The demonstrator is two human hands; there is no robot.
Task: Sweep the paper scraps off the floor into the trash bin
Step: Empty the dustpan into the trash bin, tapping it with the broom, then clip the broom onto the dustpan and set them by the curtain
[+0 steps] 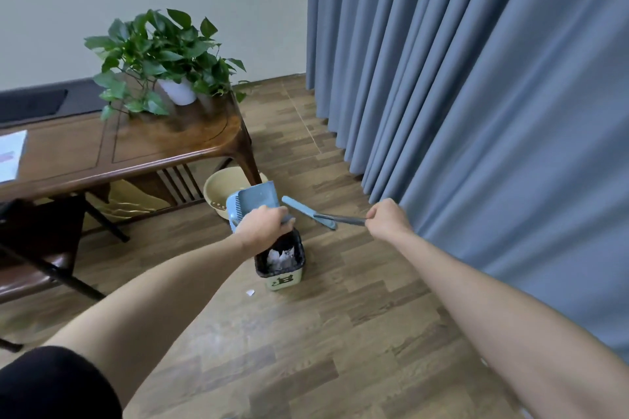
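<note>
So the left hand [263, 226] has its grip wrapped around the blue dustpan [252, 202], tipped up right over the little trash bin [280, 262] on the floor [306, 333]. White scraps [277, 257] sit inside the black liner. The right hand [388, 219] is closed on the broom [308, 211] handle, broom head just beyond the bin. One paper scrap [250, 292] lies on the floor just beside the bin. A yellow basin [224, 190] sits under the counter [119, 150] corner, with a potted plant [163, 61] on top.
</note>
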